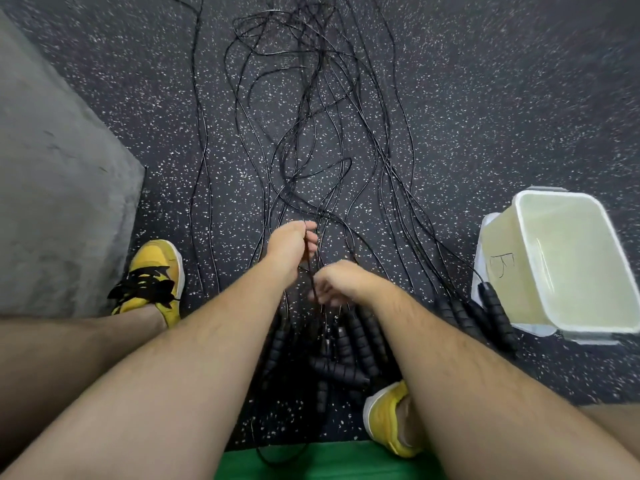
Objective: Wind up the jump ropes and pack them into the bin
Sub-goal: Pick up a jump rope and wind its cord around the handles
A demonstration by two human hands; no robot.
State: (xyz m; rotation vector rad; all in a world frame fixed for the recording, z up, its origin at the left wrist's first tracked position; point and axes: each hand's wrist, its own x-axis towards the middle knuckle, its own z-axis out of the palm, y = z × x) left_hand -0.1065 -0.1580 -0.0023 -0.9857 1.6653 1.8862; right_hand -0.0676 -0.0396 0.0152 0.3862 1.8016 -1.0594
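Little seems done: the left hand (pixel 294 242) and right hand (pixel 337 284) both pinch one cord (pixel 313 282) while the jump ropes (pixel 313 57) sprawl unwound far across the floor and the bin (pixel 498 244), right, holds nothing.

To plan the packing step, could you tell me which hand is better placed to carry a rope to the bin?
Probably the right hand: the open bin stands on the person's right, nearer it. The left hand holds the same black cord farther out, over the middle of the floor.
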